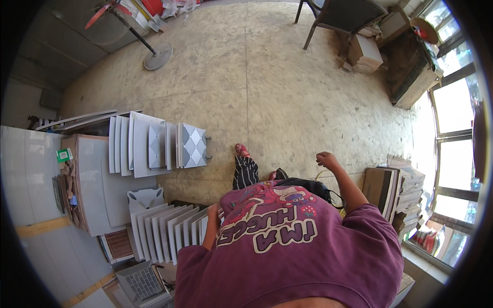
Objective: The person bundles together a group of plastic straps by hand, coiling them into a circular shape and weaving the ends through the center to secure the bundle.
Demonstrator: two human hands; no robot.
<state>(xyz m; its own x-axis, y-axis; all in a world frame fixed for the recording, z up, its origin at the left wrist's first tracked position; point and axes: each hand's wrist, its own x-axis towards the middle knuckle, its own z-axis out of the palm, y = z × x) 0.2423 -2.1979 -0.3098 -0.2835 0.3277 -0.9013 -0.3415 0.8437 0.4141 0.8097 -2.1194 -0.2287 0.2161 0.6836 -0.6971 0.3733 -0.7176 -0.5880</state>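
My left hand [212, 211] hangs low beside the row of upright grey and white tile panels [164, 228]. Part of it is hidden by my shirt, and its fingers cannot be made out. Over the concrete floor on the other side, my right hand [324, 158] is held out from my body with the fingers curled in, and nothing shows in it. A black bag [308, 189] with a thin yellowish strap or cord is at my waist, inside the bend of my right arm.
Beyond the near row stands another rack of tile panels [194, 146], the front one diamond-patterned. Cardboard boxes [377, 187] are stacked at the right by the windows. A pedestal fan [157, 56] and a dark chair [349, 18] stand farther off on the concrete floor [246, 97].
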